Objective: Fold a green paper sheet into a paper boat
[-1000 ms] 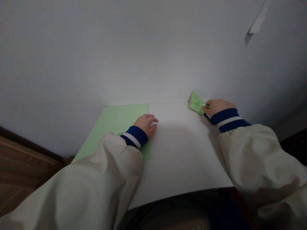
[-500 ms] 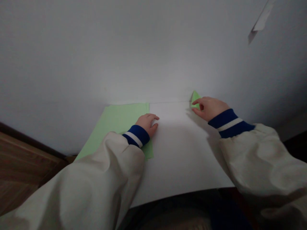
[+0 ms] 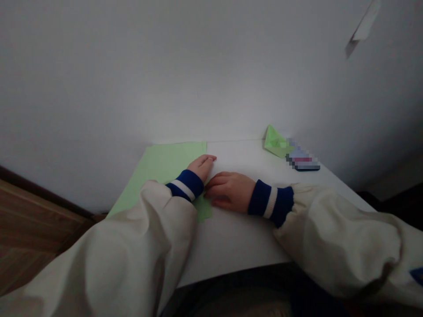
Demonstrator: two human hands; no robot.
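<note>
My left hand [image 3: 201, 168] lies on a pale green paper sheet [image 3: 165, 165], its fingertips at the sheet's right edge. My right hand [image 3: 229, 191] rests on the white table [image 3: 238, 246] close beside it, fingers pointing left toward the sheet's lower right edge. Neither hand holds anything I can see. A small folded green paper boat [image 3: 276, 141] stands apart at the table's far edge, beyond my right hand. My left sleeve hides the sheet's near part.
A pixelated dark flat object [image 3: 302, 161], possibly a phone, lies just right of the boat. A white wall [image 3: 211, 66] rises behind the table. A wooden surface [image 3: 29, 229] lies at the lower left, and a white strip [image 3: 365, 22] is on the wall.
My right hand has let go of the folded green paper and moved left to beside my left hand. The flat object now shows. My left hand has barely moved.
</note>
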